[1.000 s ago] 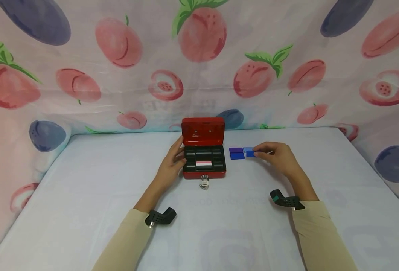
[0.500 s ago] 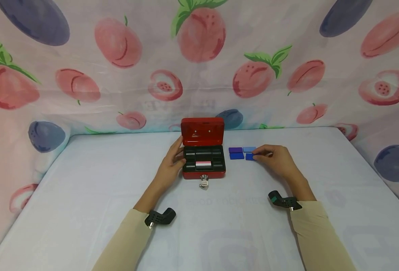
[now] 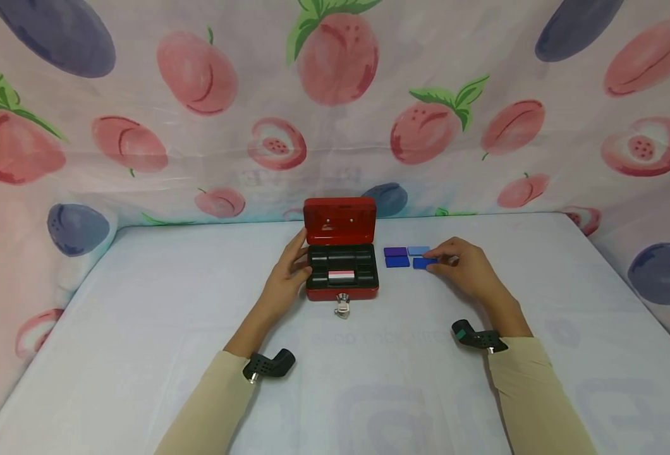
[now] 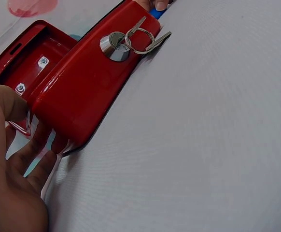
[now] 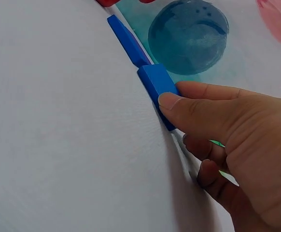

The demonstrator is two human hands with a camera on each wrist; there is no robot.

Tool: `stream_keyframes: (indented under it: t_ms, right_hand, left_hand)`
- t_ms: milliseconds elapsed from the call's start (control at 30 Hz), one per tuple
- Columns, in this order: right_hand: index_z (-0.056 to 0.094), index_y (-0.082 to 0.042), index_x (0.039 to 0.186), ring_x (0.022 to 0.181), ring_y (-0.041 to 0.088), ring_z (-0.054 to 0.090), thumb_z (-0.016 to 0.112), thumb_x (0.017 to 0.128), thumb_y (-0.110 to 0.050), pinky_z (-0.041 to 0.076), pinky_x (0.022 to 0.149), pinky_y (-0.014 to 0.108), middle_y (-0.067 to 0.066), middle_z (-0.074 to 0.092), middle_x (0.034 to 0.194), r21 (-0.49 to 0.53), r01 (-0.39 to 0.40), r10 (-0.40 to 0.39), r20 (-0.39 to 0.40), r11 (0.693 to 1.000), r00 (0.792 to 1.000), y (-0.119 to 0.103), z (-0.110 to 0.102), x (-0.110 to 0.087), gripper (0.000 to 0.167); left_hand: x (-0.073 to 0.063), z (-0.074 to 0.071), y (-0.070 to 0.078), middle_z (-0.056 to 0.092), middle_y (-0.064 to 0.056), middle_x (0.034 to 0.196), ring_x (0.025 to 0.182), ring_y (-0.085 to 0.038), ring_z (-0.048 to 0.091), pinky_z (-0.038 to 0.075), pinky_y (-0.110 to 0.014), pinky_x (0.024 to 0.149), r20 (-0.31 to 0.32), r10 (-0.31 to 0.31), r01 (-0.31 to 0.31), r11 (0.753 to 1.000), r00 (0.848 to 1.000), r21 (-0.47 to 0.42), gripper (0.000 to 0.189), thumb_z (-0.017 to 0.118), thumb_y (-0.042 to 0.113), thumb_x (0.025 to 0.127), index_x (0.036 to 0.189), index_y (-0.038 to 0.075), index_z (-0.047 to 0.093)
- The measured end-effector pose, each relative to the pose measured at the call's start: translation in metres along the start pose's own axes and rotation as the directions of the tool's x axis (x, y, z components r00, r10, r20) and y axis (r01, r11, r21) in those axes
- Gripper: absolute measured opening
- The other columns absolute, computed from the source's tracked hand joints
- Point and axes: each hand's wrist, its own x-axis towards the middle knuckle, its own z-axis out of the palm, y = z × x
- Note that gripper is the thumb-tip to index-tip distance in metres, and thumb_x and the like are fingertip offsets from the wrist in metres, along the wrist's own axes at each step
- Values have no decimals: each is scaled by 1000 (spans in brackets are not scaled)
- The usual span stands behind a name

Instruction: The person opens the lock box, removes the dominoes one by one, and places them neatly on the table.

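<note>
My right hand (image 3: 460,265) pinches a flat blue block (image 3: 423,263) between thumb and fingers. In the right wrist view the thumb lies on the face of that block (image 5: 157,82), which is tilted up. Beside it are a light blue block (image 3: 418,251), a purple block (image 3: 394,251) and another blue block (image 3: 397,261). A red cash box (image 3: 343,294) stands with its lid (image 3: 341,221) raised. My left hand (image 3: 284,278) rests along its left side, the fingers mostly extended and the thumb at the rim. A pink-and-white block (image 3: 342,275) lies inside the black tray (image 3: 343,256).
Keys on a ring (image 4: 140,41) hang from the round lock (image 4: 115,46) on the box's front. White cloth (image 3: 369,392) covers the table, and a fruit-patterned curtain (image 3: 335,139) hangs behind it. A black wrist camera (image 3: 269,364) sits on the left sleeve, another (image 3: 479,337) on the right.
The right hand, with the blue block, has come down slightly toward the other blocks, then shifted a little right and up. The left hand and cash box have stayed put.
</note>
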Motion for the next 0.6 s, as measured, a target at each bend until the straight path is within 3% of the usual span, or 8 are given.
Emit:
stream_keyframes:
  t_ms: [333,600]
  right_hand:
    - [73,-5,104,82,22,56,74,84,-9,50,74,38,9,65,95,-8,-18,17,-19,1000,1000,0,0,-1,21]
    - [73,-3,96,79,25,59,74,83,-9,50,73,40,9,66,89,-23,-32,31,-42,999,999,-1,0,-1,15]
  left_hand:
    - [0,1,0,18,-13,157,134,-37,33,33,-51,106,-5,-3,3,1000,1000,10,66,44,-7,93,153,8,19]
    - [0,1,0,18,-12,157,134,-36,33,33,-50,106,-9,-8,8,1000,1000,10,66,44,-7,93,153,9,19]
